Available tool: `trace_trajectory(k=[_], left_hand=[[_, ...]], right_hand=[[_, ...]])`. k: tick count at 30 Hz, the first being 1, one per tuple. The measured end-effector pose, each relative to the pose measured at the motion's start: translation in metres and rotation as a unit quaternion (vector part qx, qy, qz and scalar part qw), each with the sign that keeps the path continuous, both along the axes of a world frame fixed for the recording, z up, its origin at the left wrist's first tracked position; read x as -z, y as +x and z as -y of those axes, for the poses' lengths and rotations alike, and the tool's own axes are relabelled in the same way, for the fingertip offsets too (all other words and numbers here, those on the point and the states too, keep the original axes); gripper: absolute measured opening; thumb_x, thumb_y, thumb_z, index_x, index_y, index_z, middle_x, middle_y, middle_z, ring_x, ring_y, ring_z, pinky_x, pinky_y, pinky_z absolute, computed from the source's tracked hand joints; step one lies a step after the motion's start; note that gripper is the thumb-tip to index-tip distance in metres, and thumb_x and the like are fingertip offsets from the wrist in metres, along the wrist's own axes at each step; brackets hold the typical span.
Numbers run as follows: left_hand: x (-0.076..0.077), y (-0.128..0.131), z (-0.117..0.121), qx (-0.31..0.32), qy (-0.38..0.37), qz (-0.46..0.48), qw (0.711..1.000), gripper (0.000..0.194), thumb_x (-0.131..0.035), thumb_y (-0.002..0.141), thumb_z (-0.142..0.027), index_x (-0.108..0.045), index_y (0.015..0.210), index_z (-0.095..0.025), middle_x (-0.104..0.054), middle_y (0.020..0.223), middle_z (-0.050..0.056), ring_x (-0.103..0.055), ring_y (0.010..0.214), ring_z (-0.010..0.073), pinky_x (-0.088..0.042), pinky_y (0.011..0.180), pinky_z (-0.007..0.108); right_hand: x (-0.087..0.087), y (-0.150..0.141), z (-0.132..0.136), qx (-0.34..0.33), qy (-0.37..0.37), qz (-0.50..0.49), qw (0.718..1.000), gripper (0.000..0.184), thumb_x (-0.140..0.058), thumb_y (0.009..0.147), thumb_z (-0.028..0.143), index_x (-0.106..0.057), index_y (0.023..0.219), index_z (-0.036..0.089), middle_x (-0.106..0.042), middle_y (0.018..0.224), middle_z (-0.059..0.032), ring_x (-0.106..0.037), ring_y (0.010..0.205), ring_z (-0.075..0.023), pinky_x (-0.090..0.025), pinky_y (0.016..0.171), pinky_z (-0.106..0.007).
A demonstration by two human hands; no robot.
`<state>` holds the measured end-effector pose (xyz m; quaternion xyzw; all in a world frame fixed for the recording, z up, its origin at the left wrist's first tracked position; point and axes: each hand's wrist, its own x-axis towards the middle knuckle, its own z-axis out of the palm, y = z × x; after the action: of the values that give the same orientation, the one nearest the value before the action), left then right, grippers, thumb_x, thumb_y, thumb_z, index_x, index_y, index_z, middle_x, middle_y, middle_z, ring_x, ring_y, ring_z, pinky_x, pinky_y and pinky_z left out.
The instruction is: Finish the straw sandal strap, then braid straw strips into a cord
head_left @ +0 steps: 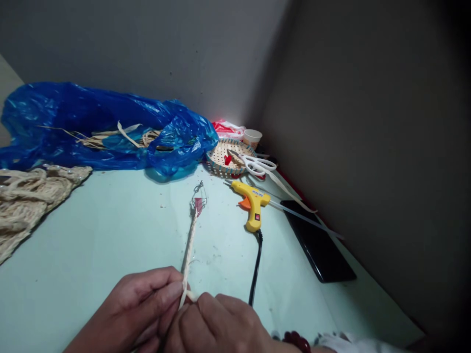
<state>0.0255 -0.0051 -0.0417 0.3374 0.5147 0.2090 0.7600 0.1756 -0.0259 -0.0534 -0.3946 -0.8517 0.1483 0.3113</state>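
A pale braided cord (190, 245) runs from a binder clip (198, 205) on the table towards me. My left hand (136, 309) pinches the cord's near end between thumb and fingers. Close against it, my right hand (221, 326) is closed on a pale strand (192, 295) that comes off the braid. The strands' lower ends are hidden behind my hands. A thin wire loop links the clip to a small fixing on the tabletop.
Right of the cord lies a yellow glue gun (253, 201) with a black cable (255, 269). Beyond it are a woven basket (217, 162), white-handled scissors (257, 164), a paper cup (252, 137) and a black phone (320, 245). A blue plastic bag (44, 113) and woven straw piece (40, 196) lie left.
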Motion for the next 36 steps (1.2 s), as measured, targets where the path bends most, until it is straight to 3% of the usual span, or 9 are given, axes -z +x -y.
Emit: trace_trajectory(k=[5,7,10,15,19,23,25,31,36], left_hand=[[0.002,-0.004,0.002,0.005,0.058,0.001,0.998,0.042,-0.073,0.071,-0.056,-0.057,0.067,-0.017,-0.037,0.050,-0.009,-0.025,0.046,0.0062,-0.014,0.044,0.020],[0.002,-0.007,0.002,0.006,0.078,-0.017,0.997,0.040,-0.073,0.072,-0.052,-0.055,0.066,-0.017,-0.038,0.051,-0.009,-0.025,0.048,0.0067,-0.014,0.045,0.020],[-0.004,-0.007,0.002,0.012,0.076,-0.033,0.996,0.033,-0.074,0.073,-0.044,-0.055,0.069,-0.018,-0.034,0.051,-0.010,-0.021,0.048,0.0063,-0.012,0.044,0.019],[-0.014,-0.004,0.000,0.014,0.100,-0.017,0.995,0.018,-0.073,0.072,-0.029,-0.061,0.069,-0.016,-0.042,0.055,-0.008,-0.030,0.051,0.0070,-0.024,0.048,0.016],[-0.016,-0.003,-0.001,0.021,0.147,-0.068,0.987,0.017,-0.071,0.071,-0.031,-0.061,0.067,-0.017,-0.047,0.060,-0.005,-0.038,0.057,0.0108,-0.031,0.052,0.020],[-0.020,-0.003,-0.002,0.051,0.155,-0.114,0.980,0.023,-0.068,0.073,-0.038,-0.057,0.065,-0.019,-0.038,0.056,-0.007,-0.033,0.055,0.0116,-0.025,0.050,0.022],[-0.020,-0.003,-0.002,0.060,0.154,-0.125,0.978,0.024,-0.067,0.073,-0.040,-0.056,0.065,-0.019,-0.038,0.055,-0.007,-0.034,0.055,0.0121,-0.025,0.050,0.022],[-0.006,-0.007,0.005,0.091,0.246,-0.196,0.945,0.034,-0.051,0.083,-0.050,-0.053,0.064,-0.021,-0.036,0.058,-0.006,-0.034,0.055,0.0131,-0.026,0.050,0.024],[0.007,-0.012,0.010,0.130,0.310,-0.266,0.904,0.041,-0.038,0.090,-0.051,-0.042,0.060,-0.023,-0.034,0.059,-0.005,-0.032,0.054,0.0131,-0.023,0.049,0.027]], right_hand=[[-0.009,0.008,-0.006,-0.069,0.076,0.046,0.994,0.032,-0.048,0.092,0.016,-0.056,0.061,0.022,-0.052,0.050,0.0007,-0.042,0.045,-0.0124,-0.030,0.041,-0.026],[-0.023,0.017,-0.013,-0.055,0.015,-0.014,0.998,0.027,-0.054,0.091,0.025,-0.059,0.065,0.022,-0.054,0.052,0.0008,-0.047,0.050,-0.0133,-0.038,0.051,-0.027],[-0.046,0.032,-0.024,0.077,-0.172,-0.114,0.975,0.018,-0.059,0.090,0.035,-0.067,0.092,0.019,-0.068,0.084,-0.0035,-0.059,0.075,-0.0166,-0.045,0.071,-0.028],[-0.049,0.039,-0.033,-0.075,-0.501,-0.185,0.842,0.026,-0.059,0.089,0.042,-0.064,0.091,0.017,-0.065,0.077,-0.0015,-0.057,0.069,-0.0135,-0.043,0.062,-0.023],[-0.044,0.037,-0.035,-0.095,-0.509,-0.191,0.834,0.014,-0.055,0.092,0.027,-0.062,0.093,0.016,-0.061,0.079,-0.0016,-0.057,0.075,-0.0132,-0.044,0.067,-0.022],[-0.049,0.038,-0.040,-0.091,-0.562,-0.188,0.801,0.016,-0.047,0.094,0.025,-0.061,0.094,0.017,-0.053,0.083,-0.0005,-0.051,0.067,-0.0100,-0.042,0.056,-0.018],[-0.051,0.037,-0.040,-0.076,-0.560,-0.164,0.809,0.015,-0.048,0.093,0.025,-0.060,0.091,0.017,-0.052,0.080,0.0009,-0.046,0.062,-0.0085,-0.039,0.053,-0.017],[-0.048,0.033,-0.031,-0.037,-0.380,-0.093,0.920,0.018,-0.050,0.091,0.020,-0.062,0.078,0.017,-0.058,0.072,0.0020,-0.050,0.068,-0.0102,-0.036,0.063,-0.021],[-0.044,0.031,-0.029,-0.022,-0.374,-0.085,0.923,0.019,-0.049,0.091,0.021,-0.062,0.077,0.017,-0.052,0.065,0.0042,-0.043,0.060,-0.0087,-0.031,0.056,-0.021]])
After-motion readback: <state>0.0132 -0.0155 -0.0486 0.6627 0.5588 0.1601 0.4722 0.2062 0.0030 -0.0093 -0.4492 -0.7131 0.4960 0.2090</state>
